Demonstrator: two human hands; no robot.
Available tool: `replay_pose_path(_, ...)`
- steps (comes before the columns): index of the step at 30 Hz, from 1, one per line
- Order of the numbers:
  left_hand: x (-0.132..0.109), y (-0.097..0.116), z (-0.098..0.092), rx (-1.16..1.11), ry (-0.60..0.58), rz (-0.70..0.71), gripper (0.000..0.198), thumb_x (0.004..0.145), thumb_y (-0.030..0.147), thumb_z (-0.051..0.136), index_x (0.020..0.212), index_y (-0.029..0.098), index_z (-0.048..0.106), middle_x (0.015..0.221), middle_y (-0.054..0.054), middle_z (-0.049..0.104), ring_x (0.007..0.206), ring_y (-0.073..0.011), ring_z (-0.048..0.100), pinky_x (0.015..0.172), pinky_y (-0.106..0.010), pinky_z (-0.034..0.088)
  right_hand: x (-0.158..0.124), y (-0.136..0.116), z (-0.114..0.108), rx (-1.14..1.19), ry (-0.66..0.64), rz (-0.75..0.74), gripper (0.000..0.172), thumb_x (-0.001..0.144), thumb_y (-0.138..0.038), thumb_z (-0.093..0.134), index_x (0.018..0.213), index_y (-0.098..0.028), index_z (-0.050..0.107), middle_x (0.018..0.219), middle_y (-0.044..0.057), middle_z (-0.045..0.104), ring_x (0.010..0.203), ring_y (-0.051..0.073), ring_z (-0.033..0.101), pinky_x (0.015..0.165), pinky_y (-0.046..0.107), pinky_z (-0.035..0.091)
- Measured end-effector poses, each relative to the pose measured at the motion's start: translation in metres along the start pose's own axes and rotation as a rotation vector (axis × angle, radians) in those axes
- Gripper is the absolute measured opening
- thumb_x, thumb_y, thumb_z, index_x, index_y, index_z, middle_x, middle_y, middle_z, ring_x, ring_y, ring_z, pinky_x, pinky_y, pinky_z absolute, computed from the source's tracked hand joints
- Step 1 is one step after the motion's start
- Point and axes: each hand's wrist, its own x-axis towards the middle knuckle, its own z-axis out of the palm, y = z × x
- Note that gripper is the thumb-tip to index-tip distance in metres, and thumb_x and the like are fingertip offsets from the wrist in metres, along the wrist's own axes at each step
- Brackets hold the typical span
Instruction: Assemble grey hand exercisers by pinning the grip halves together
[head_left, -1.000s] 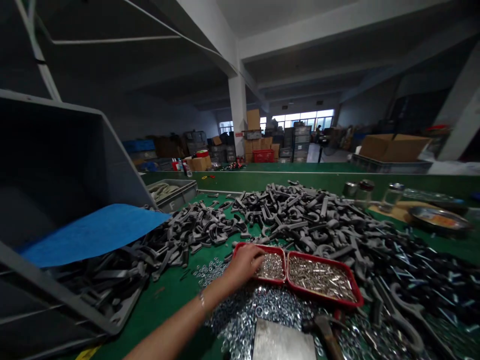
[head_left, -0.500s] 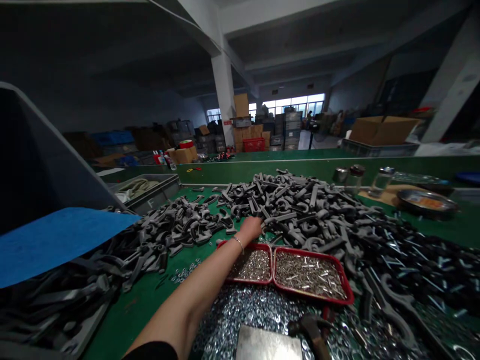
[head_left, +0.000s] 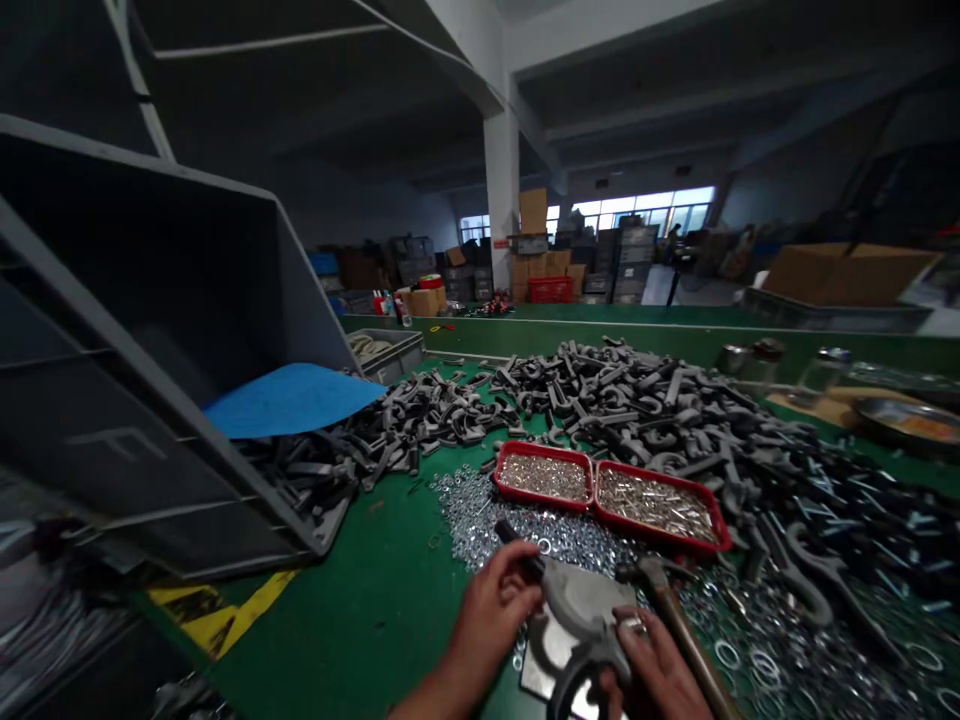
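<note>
My left hand (head_left: 484,612) is closed on the black-ended arm of a grey curved clamp-like part (head_left: 568,607). My right hand (head_left: 664,665) grips the same part at its other side, near a dark rounded hook at the bottom. Something small and shiny shows at the right fingertips; I cannot make out what it is. The part is held over a flat steel plate (head_left: 600,583) on the bench. Right beside my right hand lies a hammer (head_left: 684,625) with a wooden handle. Loose washers and nuts (head_left: 469,515) surround the plate.
Two red trays (head_left: 546,503) of small metal pins stand beyond the plate. A large heap of grey parts (head_left: 637,400) lies behind them, with black parts and bolts (head_left: 870,530) at right. A tipped grey crate (head_left: 289,270) with a blue sheet (head_left: 296,400) stands at left.
My left hand has come back from the heap behind the red trays to the steel plate. Both hands now hold a grey curved part there. The view has swung left.
</note>
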Motion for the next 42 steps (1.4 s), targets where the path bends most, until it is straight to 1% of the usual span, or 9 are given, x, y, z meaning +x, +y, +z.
replay_pose_path(4,-0.05,-0.009,0.008,0.651,-0.278,0.056,0.028,0.087,0.014,0.058,0.112,0.023,0.065,0.092,-0.006,0.072,0.085,-0.0238,0.068,0.08,-0.036,0.053,-0.008,0.002,0.003,-0.215,-0.028,-0.029,0.049,0.077,-0.059,0.074,0.107,-0.022,0.059,0.067,-0.004,0.063,0.058,0.017,0.063,0.051,0.024,0.044)
replay_pose_path(8,-0.047,0.0,0.009,1.024,-0.404,0.307,0.009,0.09,0.021,0.062,0.096,0.019,0.068,0.097,-0.011,0.068,0.097,-0.0302,0.063,0.09,-0.047,0.049,-0.014,0.013,0.0,-0.308,-0.006,-0.093,0.048,0.078,-0.056,0.075,0.107,-0.019,0.065,0.068,-0.004,0.061,0.063,0.016,0.061,0.054,0.023,0.044)
replay_pose_path(13,-0.038,0.002,0.01,0.718,-0.515,0.511,0.027,0.095,0.018,0.052,0.117,0.025,0.065,0.108,-0.008,0.064,0.105,-0.0247,0.055,0.095,-0.04,0.043,-0.024,0.0,-0.009,-0.193,-0.004,0.013,0.042,0.079,-0.053,0.075,0.101,-0.017,0.07,0.076,-0.002,0.064,0.055,0.008,0.051,0.048,0.018,0.036)
replay_pose_path(16,-0.042,0.004,0.011,0.337,-0.411,0.251,0.043,0.092,0.018,0.054,0.134,0.025,0.053,0.116,-0.008,0.064,0.112,-0.0241,0.055,0.101,-0.041,0.04,-0.031,-0.015,-0.014,-0.086,-0.022,0.073,0.042,0.084,-0.055,0.07,0.097,-0.015,0.071,0.075,0.001,0.066,0.053,0.006,0.05,0.047,0.016,0.033)
replay_pose_path(19,-0.05,0.006,0.016,-0.101,-0.354,-0.092,0.031,0.095,0.037,0.051,0.119,0.017,0.055,0.096,-0.007,0.068,0.093,-0.0212,0.062,0.086,-0.035,0.047,-0.038,-0.024,-0.013,-0.213,-0.033,0.123,0.045,0.088,-0.059,0.061,0.094,-0.015,0.069,0.072,0.002,0.067,0.05,0.008,0.05,0.043,0.017,0.031)
replay_pose_path(23,-0.062,0.007,0.031,-0.355,-0.324,-0.357,0.036,0.098,0.048,0.036,0.104,0.017,0.052,0.061,0.003,0.058,0.056,-0.0141,0.053,0.058,-0.025,0.04,-0.043,-0.024,-0.001,-0.631,-0.043,-0.203,0.03,0.09,-0.05,0.06,0.094,-0.021,0.067,0.092,0.005,0.073,0.083,0.02,0.069,0.071,0.026,0.052)
replay_pose_path(26,-0.067,0.008,0.039,-0.333,-0.297,-0.393,0.033,0.097,0.047,0.035,0.1,0.019,0.052,0.054,0.005,0.052,0.048,-0.0129,0.048,0.052,-0.023,0.035,-0.045,-0.022,0.006,-0.815,-0.055,-0.324,0.026,0.094,-0.044,0.052,0.108,-0.024,0.062,0.106,0.009,0.074,0.102,0.026,0.07,0.086,0.032,0.051)
replay_pose_path(36,-0.072,0.008,0.049,-0.064,-0.308,-0.342,0.04,0.099,0.052,0.033,0.094,0.02,0.057,0.053,0.007,0.046,0.045,-0.0131,0.047,0.052,-0.024,0.039,-0.048,-0.024,-0.001,-0.985,-0.176,-0.247,0.023,0.097,-0.041,0.045,0.107,-0.023,0.055,0.097,0.011,0.075,0.093,0.028,0.072,0.076,0.032,0.051)
replay_pose_path(42,-0.075,0.001,0.06,0.179,-0.196,-0.257,0.044,0.098,0.053,0.034,0.11,0.02,0.059,0.079,-0.006,0.069,0.066,-0.0207,0.063,0.062,-0.029,0.045,-0.049,-0.023,-0.002,-0.874,-0.195,-0.302,0.022,0.096,-0.042,0.047,0.102,-0.025,0.061,0.094,0.008,0.075,0.087,0.024,0.071,0.076,0.03,0.051)
